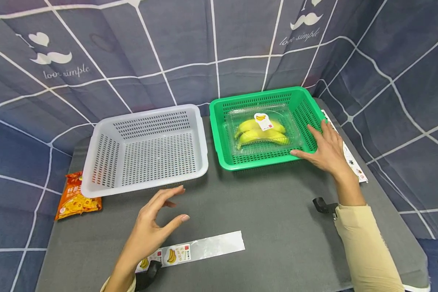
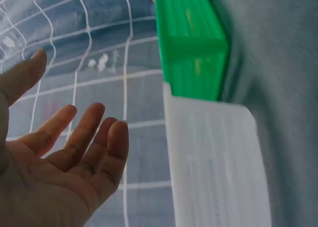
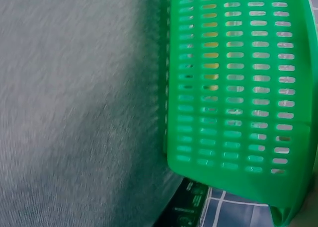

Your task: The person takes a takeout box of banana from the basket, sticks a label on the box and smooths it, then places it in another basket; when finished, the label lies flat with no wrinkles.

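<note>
A green basket [image 1: 219, 156] holds a clear plastic box [image 1: 295, 140] with yellow bananas [image 1: 263, 136] inside and a banana label [image 1: 263, 121] on its lid. My right hand [image 1: 326, 152] is at the basket's front right corner, fingers spread and thumb over the front rim; whether it touches is hard to tell. In the right wrist view the green basket [image 3: 223, 177] shows its slotted side. My left hand [image 1: 151, 227] hovers in front of the white basket [image 1: 146, 186], fingers loosely bent with nothing between them. The left wrist view shows this hand [image 2: 64, 172] beside both baskets.
Below my left hand lies a strip of banana labels [image 1: 211, 247]. An orange snack bag [image 1: 78, 202] sits partly under the white basket's left side. A printed white sheet [image 1: 355, 166] lies right of the green basket. Grid-patterned curtains [image 1: 190, 44] surround the grey table [image 1: 270, 219].
</note>
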Demonstrator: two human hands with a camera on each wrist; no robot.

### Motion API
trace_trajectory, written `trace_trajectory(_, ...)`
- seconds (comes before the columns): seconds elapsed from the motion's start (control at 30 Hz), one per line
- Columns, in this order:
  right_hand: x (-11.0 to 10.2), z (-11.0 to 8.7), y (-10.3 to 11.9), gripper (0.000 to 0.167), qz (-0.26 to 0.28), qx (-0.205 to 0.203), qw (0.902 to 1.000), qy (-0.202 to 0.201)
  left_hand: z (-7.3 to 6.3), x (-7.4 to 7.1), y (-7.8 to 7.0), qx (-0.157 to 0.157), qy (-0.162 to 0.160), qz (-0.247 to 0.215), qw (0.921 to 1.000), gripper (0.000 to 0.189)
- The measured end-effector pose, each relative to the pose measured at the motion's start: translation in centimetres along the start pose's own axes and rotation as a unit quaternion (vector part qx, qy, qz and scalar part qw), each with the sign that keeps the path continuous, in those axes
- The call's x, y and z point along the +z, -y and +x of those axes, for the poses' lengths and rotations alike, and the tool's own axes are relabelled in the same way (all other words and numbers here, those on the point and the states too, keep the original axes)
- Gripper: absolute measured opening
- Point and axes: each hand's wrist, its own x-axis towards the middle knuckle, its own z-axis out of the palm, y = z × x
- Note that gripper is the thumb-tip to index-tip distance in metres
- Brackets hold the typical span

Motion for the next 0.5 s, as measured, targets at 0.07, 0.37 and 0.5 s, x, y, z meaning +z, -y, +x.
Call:
trace_trajectory(0.07, -0.2, 0.0, -0.1, 0.103, -0.005, -0.001, 1.0000, 0.001, -0.8, -0.3, 0.1, -0.020, -0.003, 0.022, 0.9995, 0.070)
trace_trajectory(0.37, -0.5, -0.9, -0.6, 0.101, -0.039, -0.031, 0.9978, -0.044, -2.2, -1.3, 0.4, -0.031, -0.025, 0.113, 0.9928, 0.071)
trace_trajectory(0.5, 0.0, -1.7, -0.3, 0.090, -0.083, -0.090, 0.9851, -0.121, -2.6, -1.6, 0.6, -0.032, -0.042, 0.164, 0.9850, 0.071)
